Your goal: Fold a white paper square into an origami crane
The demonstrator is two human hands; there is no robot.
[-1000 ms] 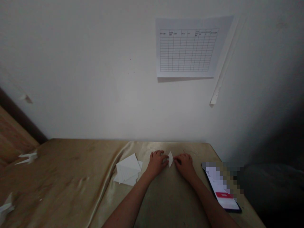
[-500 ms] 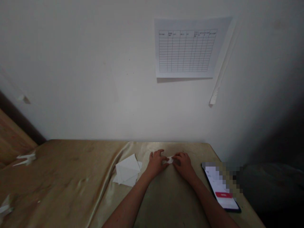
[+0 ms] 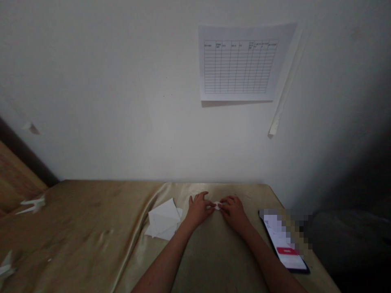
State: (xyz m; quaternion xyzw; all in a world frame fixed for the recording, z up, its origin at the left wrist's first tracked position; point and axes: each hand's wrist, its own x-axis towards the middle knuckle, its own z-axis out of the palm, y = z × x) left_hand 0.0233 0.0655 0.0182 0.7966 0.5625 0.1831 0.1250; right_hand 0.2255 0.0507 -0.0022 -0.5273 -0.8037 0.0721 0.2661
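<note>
A small piece of white paper (image 3: 217,205) lies on the cloth-covered table between my hands, partly hidden by fingertips. My left hand (image 3: 200,208) pinches its left end between thumb and forefinger, the other fingers raised and spread. From the other side my right hand (image 3: 233,208) grips the right end, its fingers bent over the paper. Several loose white sheets (image 3: 164,219) lie overlapping to the left of my left forearm.
A phone (image 3: 285,248) with a lit screen lies at the table's right edge. Folded white paper pieces (image 3: 34,203) rest at the far left of the gold cloth (image 3: 91,228). Behind the table, a printed chart (image 3: 240,65) hangs on the wall.
The fingertips of both hands have come closer together on the small paper, and less of it shows. My left hand has shifted slightly left.
</note>
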